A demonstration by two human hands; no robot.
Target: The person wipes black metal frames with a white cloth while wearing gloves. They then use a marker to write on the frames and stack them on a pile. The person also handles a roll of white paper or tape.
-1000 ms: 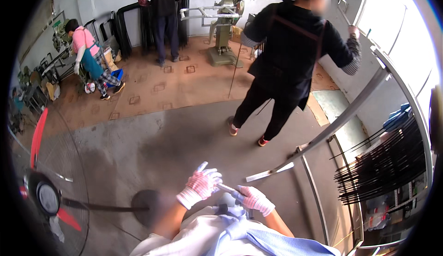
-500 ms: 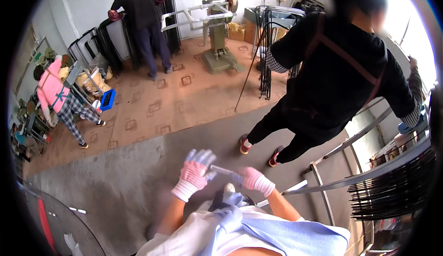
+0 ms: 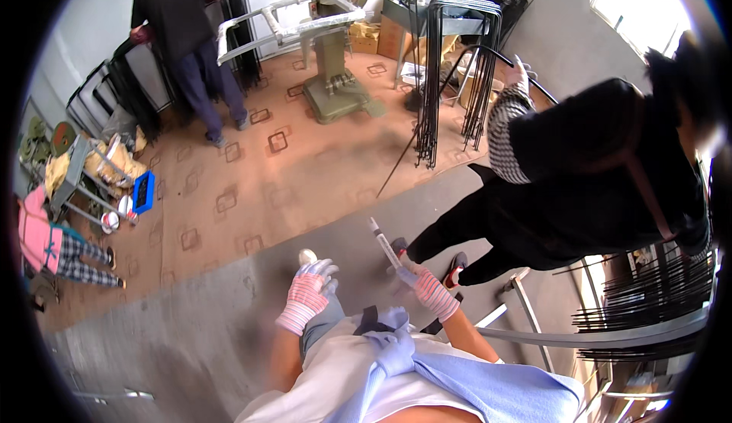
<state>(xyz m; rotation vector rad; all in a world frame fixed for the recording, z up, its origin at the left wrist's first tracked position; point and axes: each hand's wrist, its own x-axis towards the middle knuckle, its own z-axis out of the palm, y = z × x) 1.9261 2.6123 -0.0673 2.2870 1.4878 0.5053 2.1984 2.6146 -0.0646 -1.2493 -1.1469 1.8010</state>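
Note:
My right hand (image 3: 427, 289), in a striped red-and-white glove with greyish fingers, grips a slim pale rod with a dark band (image 3: 385, 244) by its lower end. The rod tilts up and away to the left; its exact kind cannot be made out. My left hand (image 3: 309, 295), in a matching glove, hangs open in front of my left thigh with loosely bent fingers and nothing visible in it. A light blue cloth (image 3: 396, 350) is knotted at my waist over a white garment.
A person in black (image 3: 602, 171) stands close at right, one hand at a rack of bent black metal frames (image 3: 461, 11). Metal rails (image 3: 579, 337) and black rods (image 3: 648, 301) lie near my right. Beyond stand a green machine (image 3: 332, 80), another person (image 3: 179, 34) and a blue crate (image 3: 142, 192).
My hands have moved apart; the rod, earlier between them, now stays in the right hand alone, pointing upward. The person in black has reached an arm to the frames. My view has shifted rightward.

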